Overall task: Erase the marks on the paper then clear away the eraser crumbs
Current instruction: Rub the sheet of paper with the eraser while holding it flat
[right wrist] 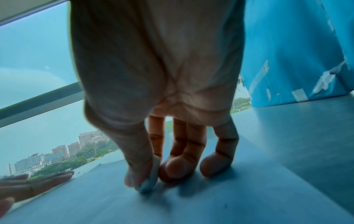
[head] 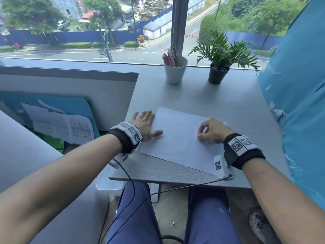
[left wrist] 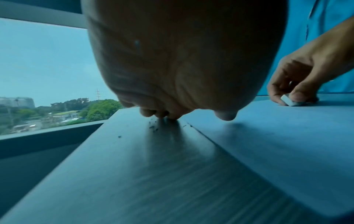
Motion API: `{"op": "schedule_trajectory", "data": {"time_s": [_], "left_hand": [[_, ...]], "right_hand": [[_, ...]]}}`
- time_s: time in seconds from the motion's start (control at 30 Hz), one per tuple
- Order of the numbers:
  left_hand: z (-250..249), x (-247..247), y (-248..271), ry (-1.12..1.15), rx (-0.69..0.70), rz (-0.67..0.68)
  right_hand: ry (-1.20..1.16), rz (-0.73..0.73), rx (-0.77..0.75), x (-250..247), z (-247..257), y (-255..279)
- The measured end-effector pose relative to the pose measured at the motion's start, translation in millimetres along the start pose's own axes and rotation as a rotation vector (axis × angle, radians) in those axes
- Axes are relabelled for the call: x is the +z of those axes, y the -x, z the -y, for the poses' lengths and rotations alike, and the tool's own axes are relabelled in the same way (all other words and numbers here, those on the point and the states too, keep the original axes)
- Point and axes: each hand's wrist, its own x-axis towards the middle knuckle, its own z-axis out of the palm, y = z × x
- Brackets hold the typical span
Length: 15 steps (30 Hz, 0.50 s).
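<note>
On the grey desk [head: 228, 103], the left hand [head: 146, 125] is lying flat-fingered on the paper [head: 179, 138] edge, probably steadying it, while the right hand [head: 212, 132] is pinching the eraser [left wrist: 289, 100] down onto the sheet; crumbs [left wrist: 154, 126] are lying beside it.

Both arms are bare, no sleeves at all. Each wrist has a black fabric strap [head: 245, 156] with chunky white blocks [head: 129, 131] on top, printed with black square codes. A white camera box [head: 222, 167] hangs under the right wrist with its own code, and thin black cables [head: 131, 182] trail down over the lap. Legs are in blue trousers [head: 207, 215].
</note>
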Motion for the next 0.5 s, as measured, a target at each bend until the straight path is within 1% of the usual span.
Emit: {"op": "schedule_trajectory", "data": {"time_s": [0.03, 0.07, 0.1, 0.13, 0.17, 0.2, 0.23, 0.27, 0.33, 0.43, 0.5], "left_hand": [[-3, -2, 2, -0.010, -0.001, -0.024], [-11, -2, 5, -0.018, 0.065, -0.060], [-22, -1, 9, -0.026, 0.180, -0.087], [-35, 0, 13, -0.032, 0.314, -0.085], [-49, 2, 16, -0.028, 0.436, -0.053], [-61, 5, 17, -0.008, 0.515, -0.006], [-69, 7, 14, 0.025, 0.543, 0.032], [-72, 7, 8, 0.061, 0.531, 0.049], [-62, -2, -8, 0.098, 0.430, 0.040], [-25, -19, -25, 0.141, 0.260, 0.056], [-4, -25, -29, 0.141, 0.208, 0.079]], "right_hand": [[0.001, -0.003, -0.002, 0, 0, 0], [0.003, -0.002, -0.006, 0, 0, 0], [0.006, -0.001, -0.009, 1, 0, 0], [0.007, 0.000, -0.011, 0, 0, -1], [0.008, 0.001, -0.010, 0, 0, -1], [0.011, 0.002, -0.010, 0, 0, -2], [0.012, 0.003, -0.011, 1, 0, -2], [0.010, 0.004, -0.013, 1, 0, -3], [0.003, 0.002, -0.013, 1, -1, -3], [0.010, -0.011, -0.012, 2, -1, -2], [0.025, -0.008, -0.011, 1, 0, -2]]}}
